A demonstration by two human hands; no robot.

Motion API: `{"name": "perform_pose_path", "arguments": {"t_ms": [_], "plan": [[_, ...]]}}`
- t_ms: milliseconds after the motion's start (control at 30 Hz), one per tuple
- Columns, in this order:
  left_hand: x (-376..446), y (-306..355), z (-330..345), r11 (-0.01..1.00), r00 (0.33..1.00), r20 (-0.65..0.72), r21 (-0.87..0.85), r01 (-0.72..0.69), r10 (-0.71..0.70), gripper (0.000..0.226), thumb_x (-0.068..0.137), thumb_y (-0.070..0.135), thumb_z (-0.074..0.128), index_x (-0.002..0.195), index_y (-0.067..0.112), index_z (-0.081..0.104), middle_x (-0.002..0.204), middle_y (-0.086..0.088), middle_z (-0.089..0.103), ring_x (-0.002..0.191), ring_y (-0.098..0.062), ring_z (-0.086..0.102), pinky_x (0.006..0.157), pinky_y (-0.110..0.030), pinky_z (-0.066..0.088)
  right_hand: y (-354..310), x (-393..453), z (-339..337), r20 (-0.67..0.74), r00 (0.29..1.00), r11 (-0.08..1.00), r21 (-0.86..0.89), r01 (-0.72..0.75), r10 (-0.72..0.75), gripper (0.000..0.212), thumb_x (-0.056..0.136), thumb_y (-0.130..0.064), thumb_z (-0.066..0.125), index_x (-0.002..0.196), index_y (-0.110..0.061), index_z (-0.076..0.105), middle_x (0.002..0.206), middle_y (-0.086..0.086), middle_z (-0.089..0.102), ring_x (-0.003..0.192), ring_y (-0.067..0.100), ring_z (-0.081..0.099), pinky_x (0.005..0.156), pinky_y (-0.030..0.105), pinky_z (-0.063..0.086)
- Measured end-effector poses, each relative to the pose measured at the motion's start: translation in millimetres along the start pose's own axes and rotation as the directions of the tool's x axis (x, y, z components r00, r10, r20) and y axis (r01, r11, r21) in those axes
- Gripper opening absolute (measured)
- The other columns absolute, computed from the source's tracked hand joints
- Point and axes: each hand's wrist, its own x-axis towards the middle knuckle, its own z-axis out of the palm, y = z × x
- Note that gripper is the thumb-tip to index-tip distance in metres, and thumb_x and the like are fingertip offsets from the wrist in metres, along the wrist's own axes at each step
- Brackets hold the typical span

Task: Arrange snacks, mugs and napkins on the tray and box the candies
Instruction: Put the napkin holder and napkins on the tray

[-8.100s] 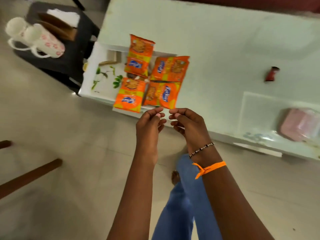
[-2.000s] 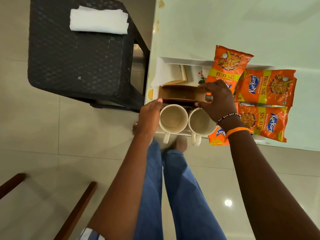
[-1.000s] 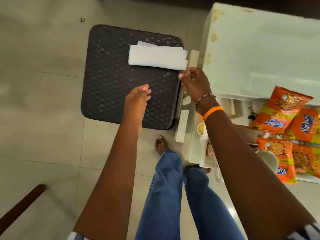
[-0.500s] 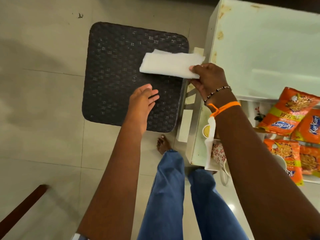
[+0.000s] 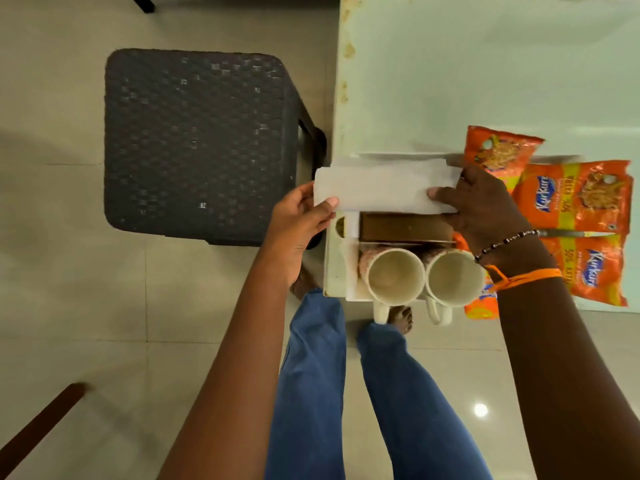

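Left hand (image 5: 298, 220) pinching one short end of a folded white napkin stack (image 5: 381, 188), thumb on top; right hand (image 5: 485, 209) gripping the other end, thumb pressed flat on the soft paper. Held at mid-frame over the far part of a white tray (image 5: 334, 271), just above a brown rectangular holder (image 5: 405, 228). Below that, two round cream mugs (image 5: 394, 275) side by side, rims touching, handles toward the lower edge. At right, glossy orange snack packets (image 5: 575, 199) overlapping. Upper left, a dark woven-textured square stool (image 5: 194, 140) on pale tiles.
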Motion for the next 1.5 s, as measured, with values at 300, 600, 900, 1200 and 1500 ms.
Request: {"name": "perform_pose_path", "arguments": {"t_ms": [300,600,900,1200,1500], "plan": [[-25,-39,65,0.956,0.978,-0.162,0.282,-0.083,0.133,0.033,0.080,0.008,0.066,0.111,0.013,0.060,0.105,-0.006,0.065,0.092,-0.017,0.062,0.075,-0.025,0.051,29,-20,-68,-0.008,0.962,0.867,-0.436,0.242,-0.272,0.027,0.077,0.007,0.064,0.104,0.008,0.061,0.090,0.007,0.058,0.062,-0.009,0.055,0.063,0.005,0.042],[-11,-63,81,0.931,0.943,-0.291,0.361,-0.051,0.165,0.033,0.085,0.015,0.061,0.118,0.013,0.057,0.119,-0.009,0.062,0.108,-0.022,0.058,0.089,-0.032,0.048,60,-10,-69,-0.096,0.943,0.844,-0.481,0.237,-0.319,0.028,0.078,-0.001,0.064,0.107,-0.001,0.065,0.106,0.016,0.067,0.087,0.014,0.055,0.079,0.020,0.045],[0,-75,77,0.933,0.951,-0.293,0.360,0.012,0.100,0.029,0.090,0.018,0.051,0.119,0.016,0.058,0.114,-0.006,0.063,0.103,-0.019,0.058,0.076,-0.024,0.044,75,2,-66,-0.133,0.946,0.837,-0.513,0.189,-0.295,0.025,0.080,-0.007,0.064,0.105,-0.003,0.065,0.109,0.015,0.067,0.093,0.019,0.059,0.089,0.029,0.050],[-3,-76,77,0.930,0.960,-0.261,0.368,0.001,0.102,0.038,0.092,0.012,0.046,0.128,0.021,0.054,0.108,0.005,0.059,0.096,-0.011,0.054,0.081,-0.024,0.045,81,1,-67,-0.175,0.945,0.844,-0.515,0.153,-0.277,0.021,0.083,-0.008,0.061,0.102,-0.003,0.065,0.106,0.011,0.067,0.093,0.012,0.057,0.091,0.028,0.048],[-8,-78,74,0.934,0.962,-0.262,0.355,0.025,0.074,0.038,0.094,0.015,0.045,0.131,0.021,0.051,0.128,-0.001,0.058,0.106,-0.016,0.055,0.088,-0.030,0.049,91,0,-73,-0.175,0.964,0.902,-0.416,0.113,-0.202,0.023,0.085,-0.007,0.059,0.107,-0.002,0.062,0.113,0.012,0.066,0.097,0.011,0.059,0.084,0.017,0.047]]}}
